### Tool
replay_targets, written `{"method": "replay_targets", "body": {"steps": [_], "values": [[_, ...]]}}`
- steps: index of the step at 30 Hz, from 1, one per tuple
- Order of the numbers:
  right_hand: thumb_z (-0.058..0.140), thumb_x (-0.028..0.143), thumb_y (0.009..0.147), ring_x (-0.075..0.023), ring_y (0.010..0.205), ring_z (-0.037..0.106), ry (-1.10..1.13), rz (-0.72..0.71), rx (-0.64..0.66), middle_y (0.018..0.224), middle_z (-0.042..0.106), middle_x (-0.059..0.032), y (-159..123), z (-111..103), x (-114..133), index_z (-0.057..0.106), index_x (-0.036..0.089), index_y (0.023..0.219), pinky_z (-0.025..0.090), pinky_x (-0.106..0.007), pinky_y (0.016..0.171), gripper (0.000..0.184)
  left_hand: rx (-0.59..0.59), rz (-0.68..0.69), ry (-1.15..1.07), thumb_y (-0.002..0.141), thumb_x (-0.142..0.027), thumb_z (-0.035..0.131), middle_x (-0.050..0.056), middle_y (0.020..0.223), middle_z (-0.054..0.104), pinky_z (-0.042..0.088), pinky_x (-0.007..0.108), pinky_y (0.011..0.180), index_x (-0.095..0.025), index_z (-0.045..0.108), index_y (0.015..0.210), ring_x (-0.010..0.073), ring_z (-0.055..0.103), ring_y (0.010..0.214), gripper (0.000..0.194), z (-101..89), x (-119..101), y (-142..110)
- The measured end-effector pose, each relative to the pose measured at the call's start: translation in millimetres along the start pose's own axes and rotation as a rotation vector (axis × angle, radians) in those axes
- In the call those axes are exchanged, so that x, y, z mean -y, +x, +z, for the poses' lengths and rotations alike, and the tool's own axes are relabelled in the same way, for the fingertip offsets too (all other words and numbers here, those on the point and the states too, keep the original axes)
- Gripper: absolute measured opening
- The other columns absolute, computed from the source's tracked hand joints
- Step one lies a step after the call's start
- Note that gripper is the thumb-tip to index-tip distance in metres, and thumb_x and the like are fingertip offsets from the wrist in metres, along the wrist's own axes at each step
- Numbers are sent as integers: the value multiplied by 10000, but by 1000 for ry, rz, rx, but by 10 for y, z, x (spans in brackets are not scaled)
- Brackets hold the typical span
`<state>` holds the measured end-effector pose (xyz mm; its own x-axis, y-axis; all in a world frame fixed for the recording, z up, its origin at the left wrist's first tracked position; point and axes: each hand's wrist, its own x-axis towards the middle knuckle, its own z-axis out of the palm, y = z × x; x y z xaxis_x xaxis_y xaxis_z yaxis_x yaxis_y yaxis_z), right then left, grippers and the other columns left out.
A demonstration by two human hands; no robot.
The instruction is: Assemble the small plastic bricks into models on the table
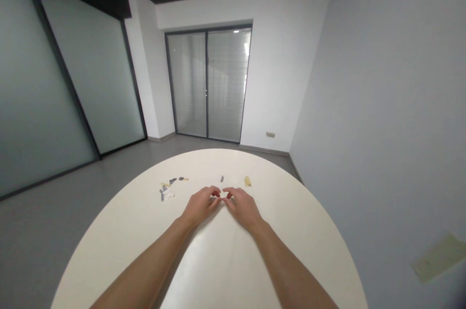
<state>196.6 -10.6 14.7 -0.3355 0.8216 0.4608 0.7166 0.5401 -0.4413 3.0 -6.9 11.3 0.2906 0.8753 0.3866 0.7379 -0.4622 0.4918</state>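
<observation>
Both of my arms reach out over a round cream table (291, 231). My left hand (201, 204) and my right hand (243, 205) meet fingertip to fingertip near the table's middle. Each hand's fingers are pinched together on a tiny piece that is too small to name. A small grey piece (222, 179) and a tan piece (247, 181) lie on the table just beyond my hands.
A scatter of several small grey, white and tan pieces (169, 188) lies to the left of my hands. Beyond the table are grey floor, frosted glass partitions (73, 86) at left, a glass double door (208, 86) ahead and a white wall at right.
</observation>
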Motion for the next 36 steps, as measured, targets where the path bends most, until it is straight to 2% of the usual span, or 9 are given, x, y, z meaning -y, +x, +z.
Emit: {"method": "replay_targets", "body": {"steps": [8, 15, 27, 36], "values": [[564, 324, 939, -175, 998, 609, 6, -1, -7, 985, 698, -12, 0, -2, 6, 626, 269, 1142, 444, -299, 876, 219, -2, 23, -16, 913, -308, 514, 24, 1053, 703, 465, 260, 793, -249, 650, 1067, 172, 641, 947, 214, 35, 39, 8], [529, 359, 959, -180, 963, 609, -18, 0, -3, 967, 693, -22, 3, -3, 9, 660, 253, 985, 443, -301, 848, 170, 35, 70, 13, 925, -302, 486, 19, 1017, 715, 465, 278, 806, -261, 682, 1030, 186, 635, 947, 226, 33, 34, 8], [537, 357, 956, -181, 981, 603, -28, -14, -22, 982, 692, -16, 7, 11, 11, 652, 250, 967, 441, -302, 855, 158, 27, 54, 4, 914, -289, 490, 22, 1015, 711, 465, 277, 798, -255, 674, 1021, 181, 633, 942, 216, 2, 0, 11], [546, 315, 942, -175, 984, 602, -27, 10, 17, 990, 689, -18, 4, -6, 43, 648, 249, 990, 437, -290, 843, 130, 10, 43, -24, 894, -290, 508, 22, 979, 707, 482, 274, 785, -251, 678, 1000, 179, 627, 920, 204, -16, -38, -5]]}}
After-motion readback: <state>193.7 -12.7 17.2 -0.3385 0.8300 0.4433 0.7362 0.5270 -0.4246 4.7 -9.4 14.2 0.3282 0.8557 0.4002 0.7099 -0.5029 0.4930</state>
